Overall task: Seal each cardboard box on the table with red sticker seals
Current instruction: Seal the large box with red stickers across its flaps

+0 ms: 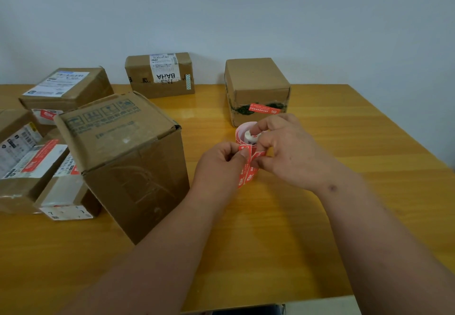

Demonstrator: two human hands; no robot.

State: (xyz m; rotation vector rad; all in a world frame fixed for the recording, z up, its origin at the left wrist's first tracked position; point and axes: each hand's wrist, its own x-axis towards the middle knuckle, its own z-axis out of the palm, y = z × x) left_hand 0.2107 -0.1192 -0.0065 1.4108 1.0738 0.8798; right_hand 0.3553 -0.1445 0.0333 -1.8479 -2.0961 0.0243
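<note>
Cardboard boxes, brown and taped, stand on the yellow wooden table (pixel 320 216). The large tilted brown carton (pixel 128 157) at left shows no red seal that I can see; the smaller cube-shaped brown box (pixel 257 88) behind my hands already carries one. My right hand (pixel 288 149) grips the roll of red sticker seals (pixel 246 134); my left hand (pixel 219 164) pinches the loose red strip (pixel 247 171) — I judge a seal is being peeled. Next, as I judge it: free one sticker and press it across a flap seam. Every box is closed — contents hidden.

Boxes (pixel 123 147) crowd the left; table (pixel 344 142) right lies open (bare wood).
</note>
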